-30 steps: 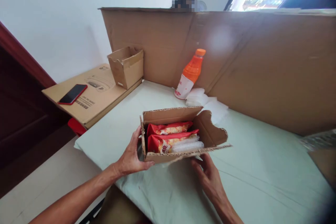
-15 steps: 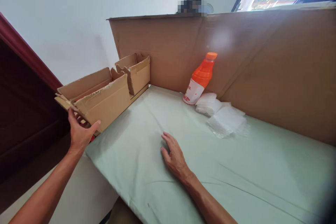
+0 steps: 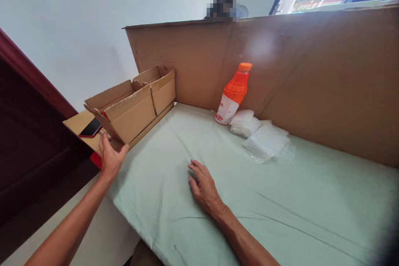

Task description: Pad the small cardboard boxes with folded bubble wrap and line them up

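Observation:
My left hand (image 3: 112, 156) is at the near end of a long open-topped cardboard box (image 3: 132, 112), thumb at its lower corner and fingers spread against the end. A second cardboard box (image 3: 163, 90) stands end to end with it, against the back panel. Both sit on a flat cardboard base (image 3: 76, 124). A dark-screened phone with a red edge (image 3: 91, 127) lies on that base, left of my left hand. My right hand (image 3: 204, 187) rests on the pale green cloth (image 3: 168, 183), fingers loosely extended, holding nothing.
An orange bottle (image 3: 233, 93) with a white label leans by the tall cardboard panel (image 3: 187, 58). Beside it lie folded clear plastic sheets (image 3: 268, 141). A red object (image 3: 96, 160) shows under the base's near edge. Behind the panel a person's blurred head (image 3: 222, 5) is visible.
The near box has slid away from me along the base with my left hand, closing the gap to the far box. The phone is now uncovered. My right hand stays put.

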Demonstrator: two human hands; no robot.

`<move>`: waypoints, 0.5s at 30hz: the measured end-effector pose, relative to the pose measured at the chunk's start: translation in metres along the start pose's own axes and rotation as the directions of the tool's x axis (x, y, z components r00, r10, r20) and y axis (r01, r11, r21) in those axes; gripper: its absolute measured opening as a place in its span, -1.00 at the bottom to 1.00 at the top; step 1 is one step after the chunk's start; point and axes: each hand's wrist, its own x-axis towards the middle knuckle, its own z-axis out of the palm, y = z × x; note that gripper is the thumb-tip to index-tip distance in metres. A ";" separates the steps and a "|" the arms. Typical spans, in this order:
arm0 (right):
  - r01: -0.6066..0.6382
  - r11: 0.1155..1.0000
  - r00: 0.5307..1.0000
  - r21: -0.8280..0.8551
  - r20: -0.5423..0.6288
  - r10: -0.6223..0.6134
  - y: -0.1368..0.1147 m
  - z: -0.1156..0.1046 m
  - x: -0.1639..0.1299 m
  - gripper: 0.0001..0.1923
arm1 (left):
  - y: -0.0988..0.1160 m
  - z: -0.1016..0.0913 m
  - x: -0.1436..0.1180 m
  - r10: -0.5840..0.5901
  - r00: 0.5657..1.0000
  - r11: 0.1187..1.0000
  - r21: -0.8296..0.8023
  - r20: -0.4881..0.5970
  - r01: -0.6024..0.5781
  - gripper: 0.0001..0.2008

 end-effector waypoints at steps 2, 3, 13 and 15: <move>-0.021 1.000 0.999 -0.011 0.031 0.021 -0.007 0.001 0.003 -0.56 | 0.003 0.003 -0.042 0.117 0.984 0.992 0.026 0.132 -0.121 -0.17; -0.032 0.999 0.998 -0.028 0.055 0.033 -0.013 0.001 0.004 -0.56 | 0.005 0.005 -0.063 0.166 0.960 0.985 0.005 0.228 -0.171 -0.25; 0.291 0.816 0.919 -0.500 0.383 -0.093 -0.065 -0.031 -0.051 -0.68 | 0.050 0.065 -0.130 0.326 0.670 0.943 -0.277 0.666 -0.184 -0.48; 0.357 0.805 0.887 -0.474 0.441 -0.134 -0.071 -0.060 -0.085 -0.70 | 0.077 0.079 -0.144 0.424 0.619 0.905 -0.302 0.661 -0.298 -0.44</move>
